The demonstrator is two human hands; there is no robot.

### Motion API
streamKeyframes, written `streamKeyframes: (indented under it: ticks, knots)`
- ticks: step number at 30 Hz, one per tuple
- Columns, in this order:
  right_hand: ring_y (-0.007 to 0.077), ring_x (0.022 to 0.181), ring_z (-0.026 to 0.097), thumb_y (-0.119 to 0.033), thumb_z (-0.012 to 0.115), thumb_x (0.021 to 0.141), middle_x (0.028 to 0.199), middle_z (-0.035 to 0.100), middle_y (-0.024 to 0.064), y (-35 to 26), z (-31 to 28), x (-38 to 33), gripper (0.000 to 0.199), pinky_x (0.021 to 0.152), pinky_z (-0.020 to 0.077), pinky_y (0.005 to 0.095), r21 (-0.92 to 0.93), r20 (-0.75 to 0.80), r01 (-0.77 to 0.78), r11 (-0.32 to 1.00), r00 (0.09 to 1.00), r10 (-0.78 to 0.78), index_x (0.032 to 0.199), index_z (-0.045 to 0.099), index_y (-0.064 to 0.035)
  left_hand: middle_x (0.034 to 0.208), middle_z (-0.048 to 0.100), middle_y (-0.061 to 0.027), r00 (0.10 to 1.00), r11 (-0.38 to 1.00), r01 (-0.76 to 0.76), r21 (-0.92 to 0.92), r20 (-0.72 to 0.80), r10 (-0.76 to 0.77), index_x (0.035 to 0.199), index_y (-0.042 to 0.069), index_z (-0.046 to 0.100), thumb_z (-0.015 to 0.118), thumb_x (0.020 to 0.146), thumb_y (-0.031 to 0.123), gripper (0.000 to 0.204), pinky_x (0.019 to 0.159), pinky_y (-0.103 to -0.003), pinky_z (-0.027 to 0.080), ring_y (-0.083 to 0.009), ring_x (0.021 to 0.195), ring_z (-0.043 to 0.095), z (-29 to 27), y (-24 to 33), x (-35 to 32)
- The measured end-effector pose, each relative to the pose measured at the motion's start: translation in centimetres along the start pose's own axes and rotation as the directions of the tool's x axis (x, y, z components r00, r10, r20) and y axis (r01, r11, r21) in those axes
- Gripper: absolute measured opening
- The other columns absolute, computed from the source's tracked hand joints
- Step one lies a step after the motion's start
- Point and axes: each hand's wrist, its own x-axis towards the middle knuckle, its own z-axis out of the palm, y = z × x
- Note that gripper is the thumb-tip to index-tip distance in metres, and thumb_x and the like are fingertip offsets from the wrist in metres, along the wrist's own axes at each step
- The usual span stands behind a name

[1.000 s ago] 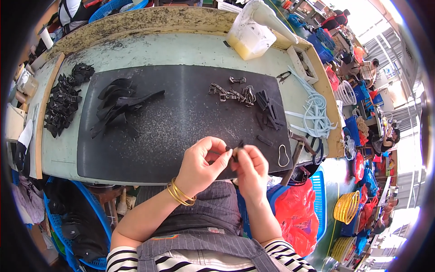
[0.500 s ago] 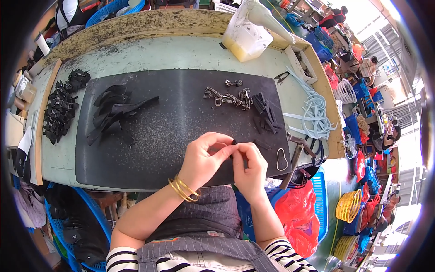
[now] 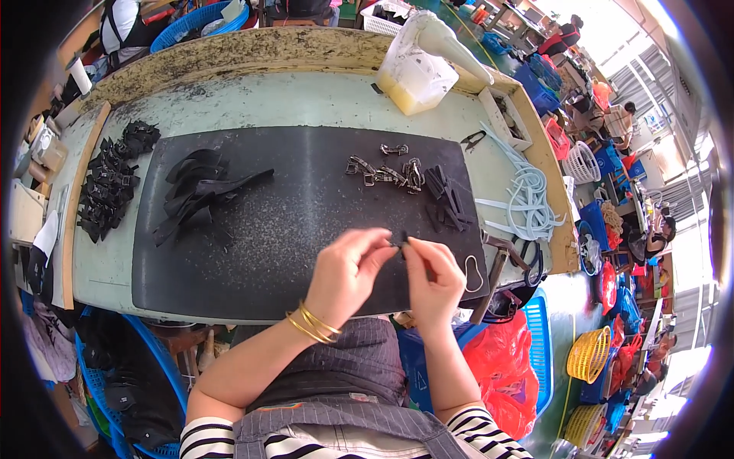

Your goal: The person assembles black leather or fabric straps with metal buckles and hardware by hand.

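Over the near part of the black mat [image 3: 306, 283], my left hand [image 3: 344, 269] and my right hand [image 3: 436, 281] meet fingertip to fingertip, both closed in a pinch. Between the fingers of my right hand stands a short black strip [image 3: 404, 240]. Whatever my left fingertips pinch beside it is too small to name. Beyond my hands lie several metal buckles [image 3: 382, 172], with a pile of short black strips [image 3: 447, 197] to their right. Larger black cut pieces [image 3: 202, 187] are heaped on the mat's left side.
Along the table's left edge lies a row of black parts [image 3: 107, 183]. At the back stands a glue container [image 3: 417, 80]. To the right are pale blue cord [image 3: 531, 203], small snips [image 3: 473, 140], a hammer [image 3: 497, 275] and a rubber band [image 3: 473, 274]. A red bag [image 3: 501, 359] hangs below.
My hands have drawn slightly apart, the right one shifting right. The black strip, mostly hidden before, now shows between the fingertips. The whole view has tilted slightly.
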Motion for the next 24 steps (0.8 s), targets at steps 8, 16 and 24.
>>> streamKeyframes:
  ticks: [8,16,24]
  knots:
    - [0.0243,0.072,0.060,0.005,0.063,0.076,0.082,0.062,0.0115,-0.6,1.4,-0.9,0.018,0.061,0.0496,0.0312,-0.140,0.119,0.277,0.951,0.958,-0.261,0.094,0.064,0.0021,0.082,0.068,-0.0114,0.993,0.981,0.117,-0.158,0.043,-0.112,0.097,-0.005,0.065,0.058,0.086,0.001,0.014,0.065,-0.024,0.053,-0.0141,0.074,0.066,-0.6,-0.1,-0.4]
    - [0.0160,0.061,0.061,0.005,0.065,0.075,0.078,0.061,0.0097,0.1,0.4,0.1,0.011,0.053,0.0481,0.0253,-0.006,0.140,0.136,0.991,0.981,-0.134,0.085,0.062,0.0014,0.081,0.067,-0.0102,0.971,0.962,0.200,-0.185,0.169,-0.169,0.093,-0.007,0.064,0.059,0.084,-0.001,0.012,0.065,-0.023,0.053,-0.0120,0.072,0.065,-0.5,0.0,0.1]
    - [0.0055,0.071,0.053,0.006,0.057,0.084,0.081,0.056,-0.0019,2.3,-3.4,1.6,0.014,0.066,0.0444,0.0178,0.308,-0.152,-0.241,0.921,0.943,0.297,0.097,0.057,0.0011,0.081,0.065,-0.0129,0.964,0.991,-0.015,0.130,0.264,-0.020,0.095,-0.002,0.064,0.069,0.078,0.008,0.020,0.056,-0.024,0.050,-0.0120,0.061,0.062,-0.4,-1.2,2.7]
